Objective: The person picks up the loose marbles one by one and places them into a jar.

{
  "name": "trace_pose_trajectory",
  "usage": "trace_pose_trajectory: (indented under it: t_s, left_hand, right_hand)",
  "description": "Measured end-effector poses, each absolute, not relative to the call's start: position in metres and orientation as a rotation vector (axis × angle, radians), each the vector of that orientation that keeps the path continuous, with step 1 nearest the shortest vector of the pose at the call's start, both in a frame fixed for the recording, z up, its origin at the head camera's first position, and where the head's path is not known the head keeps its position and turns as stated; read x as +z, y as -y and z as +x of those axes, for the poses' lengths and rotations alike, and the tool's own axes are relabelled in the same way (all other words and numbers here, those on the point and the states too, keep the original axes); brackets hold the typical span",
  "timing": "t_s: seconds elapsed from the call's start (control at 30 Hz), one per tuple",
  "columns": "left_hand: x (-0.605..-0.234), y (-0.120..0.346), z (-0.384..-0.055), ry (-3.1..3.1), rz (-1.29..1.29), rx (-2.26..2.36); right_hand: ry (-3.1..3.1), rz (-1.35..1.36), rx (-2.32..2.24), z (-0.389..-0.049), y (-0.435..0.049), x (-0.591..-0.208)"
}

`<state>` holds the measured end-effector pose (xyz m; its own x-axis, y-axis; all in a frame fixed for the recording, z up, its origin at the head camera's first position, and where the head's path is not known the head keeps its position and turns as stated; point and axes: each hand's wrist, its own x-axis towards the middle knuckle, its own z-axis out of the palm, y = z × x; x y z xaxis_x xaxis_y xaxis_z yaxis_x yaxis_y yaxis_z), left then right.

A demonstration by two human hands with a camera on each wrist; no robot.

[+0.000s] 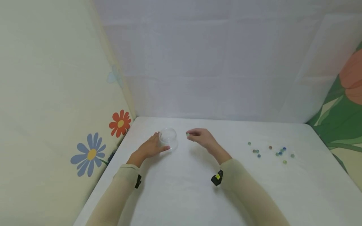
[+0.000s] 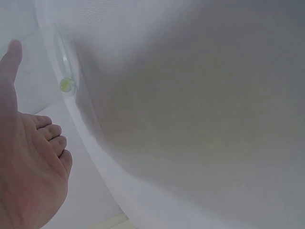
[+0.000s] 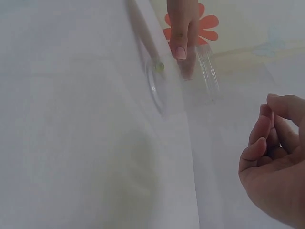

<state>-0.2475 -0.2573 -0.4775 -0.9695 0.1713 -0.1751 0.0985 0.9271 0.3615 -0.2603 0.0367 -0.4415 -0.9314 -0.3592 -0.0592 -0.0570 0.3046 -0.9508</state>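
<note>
My left hand (image 1: 150,147) holds a clear jar (image 1: 168,135) from its left side, thumb across the front and fingers round the back. The jar stands upright on the white table. A yellow-green marble (image 2: 66,85) lies at its bottom in the left wrist view; the right wrist view shows that marble (image 3: 159,67) too. Just to the right of the jar, my right hand (image 1: 203,138) pinches a green marble (image 1: 188,134) between thumb and fingertips, a little above the table. In the right wrist view the fingers hide this pinched marble.
Several loose marbles lie scattered on the right of the table, among them a blue marble (image 1: 284,148), a brown marble (image 1: 270,147) and a yellow-green marble (image 1: 284,162). A white cloth wall (image 1: 198,78) rises behind, and a flowered curtain (image 1: 56,94) hangs along the left edge.
</note>
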Motion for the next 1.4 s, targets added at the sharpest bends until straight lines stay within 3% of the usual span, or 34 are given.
trace_pose_trajectory:
  t_s: [0.7,1.4]
  left_hand:
    - [-0.478,0.259,-0.249,-2.872,0.214,0.530]
    - [-0.478,0.258,-0.250,-2.867,0.196,0.528]
  right_hand:
    - [-2.248,-0.409,-1.708,-0.275,0.040,-0.442]
    - [-2.295,-0.377,-1.690,-0.276,0.049,-0.444]
